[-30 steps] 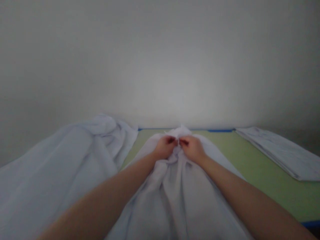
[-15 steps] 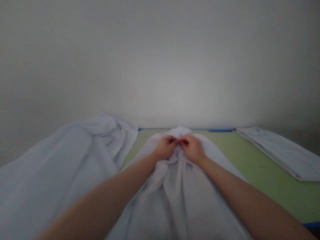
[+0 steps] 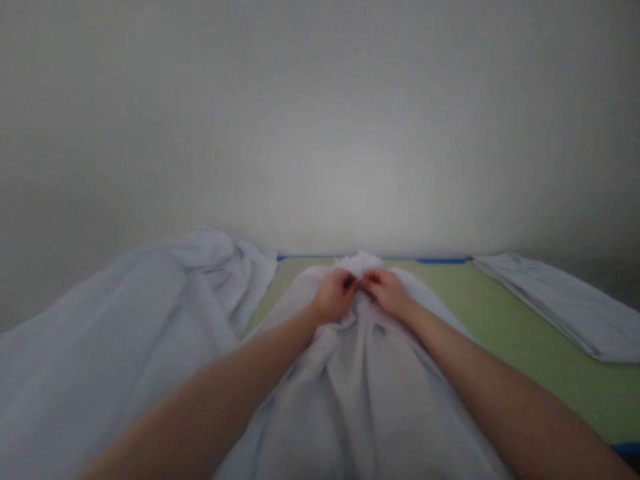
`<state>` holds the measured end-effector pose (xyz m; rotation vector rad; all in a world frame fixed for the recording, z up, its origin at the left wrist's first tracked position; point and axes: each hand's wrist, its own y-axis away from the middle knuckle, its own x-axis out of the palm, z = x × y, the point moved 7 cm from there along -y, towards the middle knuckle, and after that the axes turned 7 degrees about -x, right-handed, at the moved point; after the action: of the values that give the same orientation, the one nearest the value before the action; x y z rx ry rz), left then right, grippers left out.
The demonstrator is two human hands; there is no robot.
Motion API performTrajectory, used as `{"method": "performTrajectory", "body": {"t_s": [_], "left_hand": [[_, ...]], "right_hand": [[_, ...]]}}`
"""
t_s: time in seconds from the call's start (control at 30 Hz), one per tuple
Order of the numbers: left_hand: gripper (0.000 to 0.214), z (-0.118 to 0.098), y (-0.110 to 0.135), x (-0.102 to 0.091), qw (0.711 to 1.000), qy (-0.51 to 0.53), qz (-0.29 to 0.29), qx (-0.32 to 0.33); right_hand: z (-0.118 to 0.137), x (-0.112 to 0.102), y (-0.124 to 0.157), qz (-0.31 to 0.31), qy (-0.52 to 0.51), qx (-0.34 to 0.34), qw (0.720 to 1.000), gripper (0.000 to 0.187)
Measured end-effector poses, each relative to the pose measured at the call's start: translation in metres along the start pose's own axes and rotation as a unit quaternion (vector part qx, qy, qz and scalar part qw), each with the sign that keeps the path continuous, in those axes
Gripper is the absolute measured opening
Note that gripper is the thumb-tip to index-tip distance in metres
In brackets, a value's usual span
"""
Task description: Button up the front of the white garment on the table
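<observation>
The white cloth (image 3: pixel 360 380) lies in a long bunch down the middle of the green table (image 3: pixel 525 347), and its far end is pinched up near the back edge, so I think the best way is to hold that edge tight and pull the two hands slowly apart, so it opens flat without more wrinkles. The left hand (image 3: pixel 336 297) and the right hand (image 3: pixel 389 293) sit close together, almost touching, with fingers curled shut on the cloth. A big heap of white cloth (image 3: pixel 125 333) lies just beside it on the left, and a folded pile (image 3: pixel 565 303) sits well apart on the right.

Soft blur smeared everything, the fingers (image 3: pixel 350 283) curled out of sight into the white cloth (image 3: pixel 360 373), whose near end ran off the bottom edge.
</observation>
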<state>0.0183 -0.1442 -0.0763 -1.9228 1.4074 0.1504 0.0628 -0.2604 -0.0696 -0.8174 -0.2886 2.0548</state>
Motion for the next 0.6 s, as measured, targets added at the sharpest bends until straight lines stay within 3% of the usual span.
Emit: {"method": "performTrajectory", "body": {"t_s": [0.13,0.2,0.33,0.4,0.5,0.6], "left_hand": [[0.022,0.003,0.001,-0.001,1.000,0.001,-0.004,-0.028],[0.023,0.010,-0.002,-0.004,0.998,0.028,-0.013,-0.060],[0.029,0.026,-0.006,-0.010,0.986,0.120,-0.024,-0.117],[0.032,0.033,-0.007,-0.009,0.975,0.173,-0.012,-0.140],[0.027,0.038,-0.006,-0.005,0.955,0.252,0.016,-0.155],[0.018,0.037,-0.006,-0.002,0.962,0.230,0.042,-0.144]], "right_hand": [[-0.004,0.005,0.004,0.007,-0.116,0.062,0.991,0.015],[-0.004,0.006,0.004,0.000,-0.092,0.042,0.995,0.019],[-0.005,0.003,0.002,-0.031,0.066,-0.010,0.997,0.036],[-0.007,0.004,0.002,-0.024,0.107,-0.006,0.994,0.029],[-0.012,0.003,0.003,-0.021,0.074,0.025,0.997,0.027],[-0.018,-0.006,0.002,-0.081,0.001,0.051,0.995,0.028]]}}
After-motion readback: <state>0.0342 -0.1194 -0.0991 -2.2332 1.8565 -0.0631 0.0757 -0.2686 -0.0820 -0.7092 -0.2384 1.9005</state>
